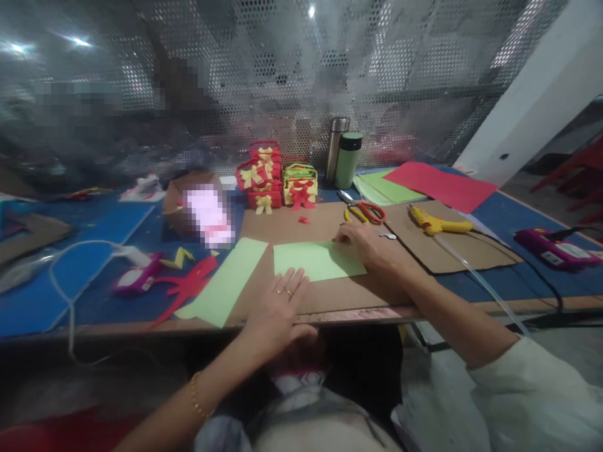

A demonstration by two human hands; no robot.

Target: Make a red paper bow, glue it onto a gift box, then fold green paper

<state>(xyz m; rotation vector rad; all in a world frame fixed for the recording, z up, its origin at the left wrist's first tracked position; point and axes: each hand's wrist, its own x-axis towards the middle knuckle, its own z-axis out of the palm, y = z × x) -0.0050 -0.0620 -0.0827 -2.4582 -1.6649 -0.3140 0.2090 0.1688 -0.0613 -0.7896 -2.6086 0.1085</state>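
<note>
A pale green paper sheet [313, 258] lies on a brown cardboard mat [268, 225] in front of me. My left hand [281, 307] rests at its lower left edge, fingers stretched out and flat. My right hand [370, 248] is at the sheet's upper right part with fingers curled together; whatever they hold is hidden. A small shiny metal piece [388, 236] shows just beyond this hand. Another pale green strip [235, 276] lies slantwise to the left. Scissors with red and yellow handles [371, 212] lie behind my right hand.
A yellow glue gun [438, 223] sits on cardboard at right, its cord trailing. Small red and yellow paper baskets [266, 179] and a green bottle [347, 162] stand behind. Red paper [443, 182] lies back right; red cutouts [188, 285] and a phone [210, 213] are left.
</note>
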